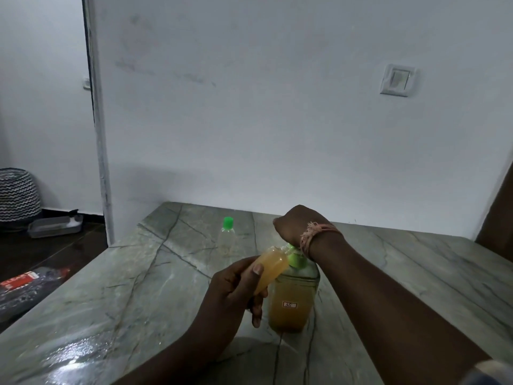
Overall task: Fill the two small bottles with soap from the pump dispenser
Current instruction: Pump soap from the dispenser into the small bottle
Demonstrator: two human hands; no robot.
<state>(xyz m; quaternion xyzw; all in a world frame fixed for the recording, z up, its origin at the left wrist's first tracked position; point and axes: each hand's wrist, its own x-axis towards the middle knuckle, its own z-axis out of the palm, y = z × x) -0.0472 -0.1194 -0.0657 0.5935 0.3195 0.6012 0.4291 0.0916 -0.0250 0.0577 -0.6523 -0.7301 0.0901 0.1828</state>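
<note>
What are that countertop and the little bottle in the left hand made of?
Countertop: looks like polished stone, perhaps marble; grey-green, dark veins, glossy glare.
Small bottle, held in the left hand: likely clear plastic, since amber soap shows through its wall.

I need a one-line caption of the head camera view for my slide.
Left hand tilts a small bottle to the pump dispenser while the right hand presses on top.

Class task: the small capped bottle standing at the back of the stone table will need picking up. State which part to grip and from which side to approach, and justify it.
Grip the clear body of the capped bottle below its green cap, coming from the near left. It stands upright and alone there, while the right hand and the pump dispenser crowd its near right.
</note>
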